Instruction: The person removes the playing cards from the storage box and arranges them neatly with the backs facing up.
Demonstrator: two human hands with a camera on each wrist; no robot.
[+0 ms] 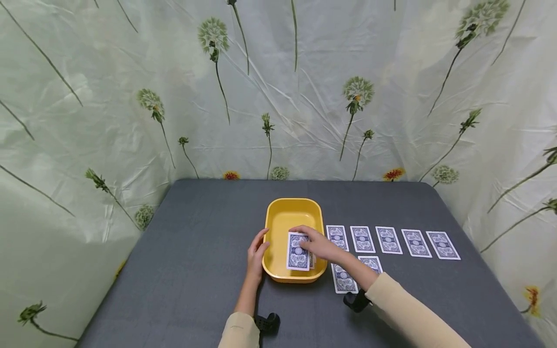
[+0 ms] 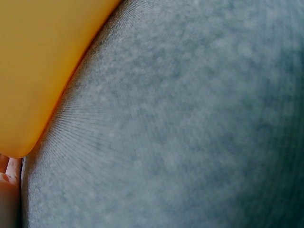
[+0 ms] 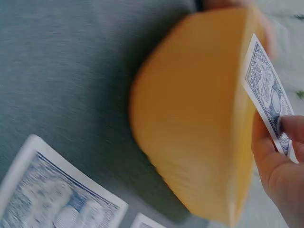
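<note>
My right hand (image 1: 319, 244) pinches a blue-backed playing card (image 1: 298, 252) between thumb and fingers above the yellow tub (image 1: 294, 279). In the right wrist view the card (image 3: 268, 85) is tilted beside the tub's rim, its patterned back showing. Part of another card (image 1: 312, 261) peeks out from under it in the head view. My left hand (image 1: 256, 256) holds the tub's left side, fingertips at the rim. Only a bit of its fingers (image 2: 13, 167) shows in the left wrist view, by the tub's edge.
Right of the tub, several cards lie face down in a row, from one near its wall (image 1: 337, 237) to one at the far right (image 1: 443, 245). Two more, a near card (image 1: 344, 279) and a partly hidden card (image 1: 371, 263), lie closer. A floral curtain (image 1: 278, 96) hangs behind the grey table (image 1: 196, 270).
</note>
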